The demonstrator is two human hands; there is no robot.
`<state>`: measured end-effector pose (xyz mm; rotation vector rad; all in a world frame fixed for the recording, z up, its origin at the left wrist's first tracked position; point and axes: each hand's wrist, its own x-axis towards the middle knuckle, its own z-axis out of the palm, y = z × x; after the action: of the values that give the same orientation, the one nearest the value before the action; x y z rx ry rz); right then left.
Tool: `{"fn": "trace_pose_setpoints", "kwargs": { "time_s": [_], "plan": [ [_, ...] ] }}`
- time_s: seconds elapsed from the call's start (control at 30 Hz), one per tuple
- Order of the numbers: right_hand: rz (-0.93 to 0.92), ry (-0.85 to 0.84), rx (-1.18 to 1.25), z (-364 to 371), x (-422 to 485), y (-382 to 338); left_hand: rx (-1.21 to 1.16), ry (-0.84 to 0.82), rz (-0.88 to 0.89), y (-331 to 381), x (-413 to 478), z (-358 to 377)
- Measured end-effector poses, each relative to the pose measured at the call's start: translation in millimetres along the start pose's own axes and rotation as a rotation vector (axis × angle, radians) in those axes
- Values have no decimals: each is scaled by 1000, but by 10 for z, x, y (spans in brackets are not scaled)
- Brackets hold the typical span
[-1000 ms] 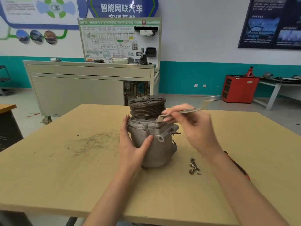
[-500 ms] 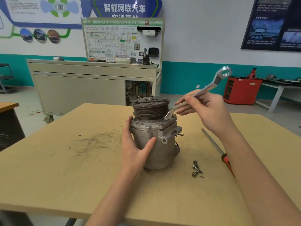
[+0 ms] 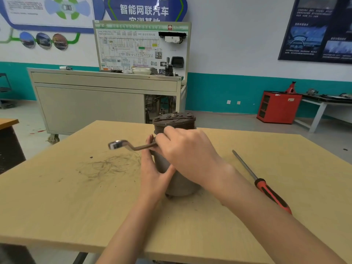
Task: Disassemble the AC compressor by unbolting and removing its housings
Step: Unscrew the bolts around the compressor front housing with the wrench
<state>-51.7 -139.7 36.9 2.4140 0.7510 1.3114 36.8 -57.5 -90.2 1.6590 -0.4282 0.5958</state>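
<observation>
Plywood table [image 3: 57,206], upright compressor [image 3: 179,184] at its centre.
Left hand [image 3: 152,174] clasps the body from 9 o'clock; right hand [image 3: 186,153] curls round the wrench [image 3: 131,147], handle pointing to 9. If the wrench slips, the jerk could topple the compressor.

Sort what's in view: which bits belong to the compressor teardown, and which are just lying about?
In the job:
compressor, upright on the table, held by the left hand
wrench, gripped by the right hand just below the pulley

Lying about:
screwdriver, red handle, untouched on the table's right side
training bench and red cabinet, in the background
</observation>
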Motion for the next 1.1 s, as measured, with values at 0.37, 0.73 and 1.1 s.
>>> {"fn": "trace_pose_setpoints", "kwargs": {
  "time_s": [0.37, 0.73, 1.1],
  "plan": [
    [194, 283, 866, 215, -450, 318, -50, 20, 61, -5, 2, -22],
    [896, 197, 1657, 367, -566, 793, -6, 32, 51, -7, -3, -14],
    [144, 215, 360, -49, -196, 431, -6, 36, 62, -12, -4, -8]
  ]
}}
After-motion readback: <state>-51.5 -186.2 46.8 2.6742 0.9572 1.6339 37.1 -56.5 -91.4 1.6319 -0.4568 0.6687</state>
